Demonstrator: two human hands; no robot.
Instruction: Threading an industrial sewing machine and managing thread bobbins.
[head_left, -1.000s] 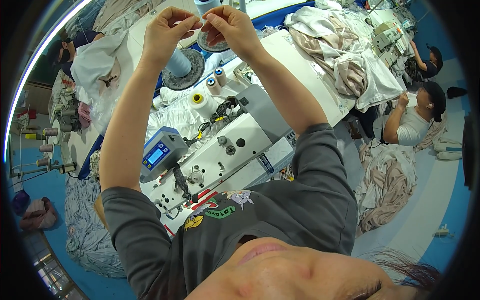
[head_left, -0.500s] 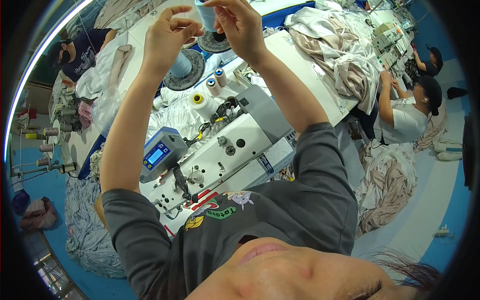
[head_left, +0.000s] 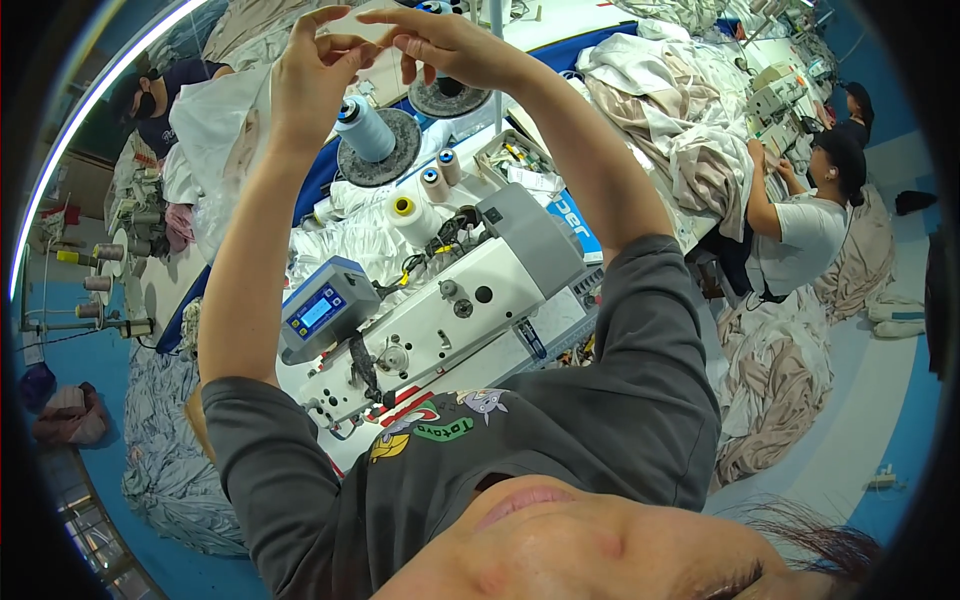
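Both my arms reach up to the top edge, over the thread stand. My left hand (head_left: 318,72) has its thumb and fingers brought together in a pinch; whatever lies between them is too fine to see. Right beside it, my right hand (head_left: 450,48) has bent fingers pointing left, their tips meeting or nearly meeting the left fingertips. A light blue thread cone (head_left: 366,132) stands on a grey round pad (head_left: 402,150) below the hands. Another grey pad (head_left: 465,104) sits under my right hand, which mostly hides the blue cone there.
A white sewing machine (head_left: 450,315) with a blue control panel (head_left: 322,312) lies between my arms. Near it stand a white cone with a yellow top (head_left: 408,218) and small spools (head_left: 434,184). Fabric heaps (head_left: 670,110) cover the table at right. Co-workers (head_left: 800,225) sit at both sides.
My right hand has come off the upper blue cone and moved its fingers toward my left hand's fingertips. My left hand has shifted slightly left. The view has shifted slightly.
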